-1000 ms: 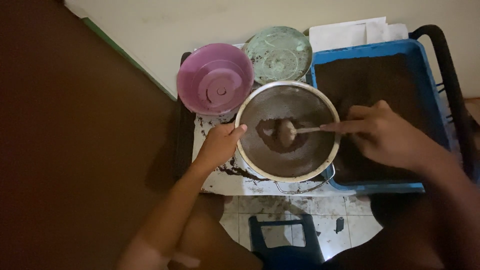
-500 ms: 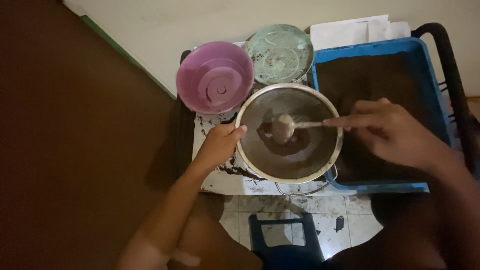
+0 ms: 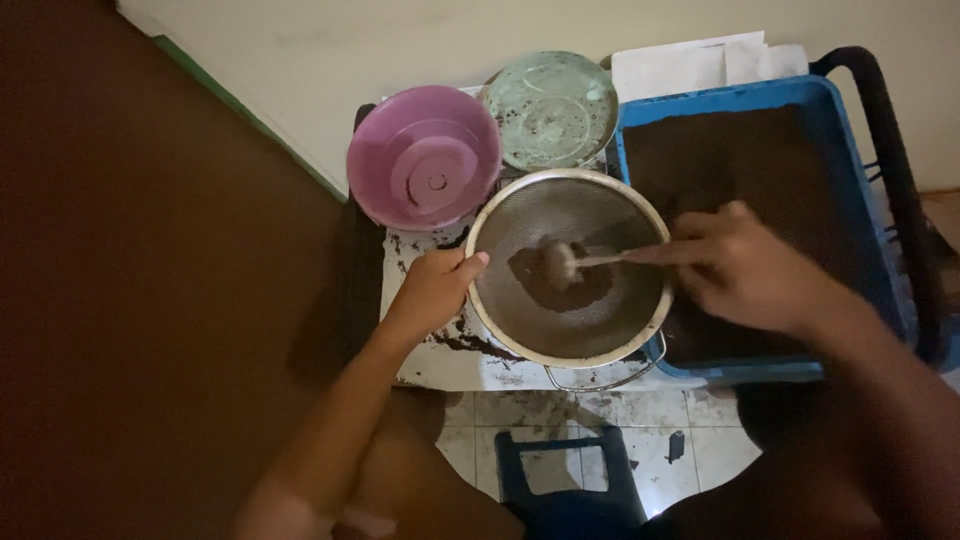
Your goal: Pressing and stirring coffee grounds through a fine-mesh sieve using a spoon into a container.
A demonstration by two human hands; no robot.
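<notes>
Spoon point(image 3: 560, 262) shifted left in sieve point(image 3: 520, 215); right hand point(image 3: 745, 265) clasps it, left hand point(image 3: 432, 290) grip on rim.

- A pink plastic bowl point(image 3: 424, 155) sits empty, turned open side up.
- A pale green bowl point(image 3: 553, 108), speckled with dark flecks, sits just right of the pink bowl, nearly touching it.
- White paper sheets point(image 3: 690, 66) lie right of the green bowl, against the wall.
- A dark blue stool point(image 3: 568, 485) stands on the tiled floor, well below the pink bowl.
</notes>
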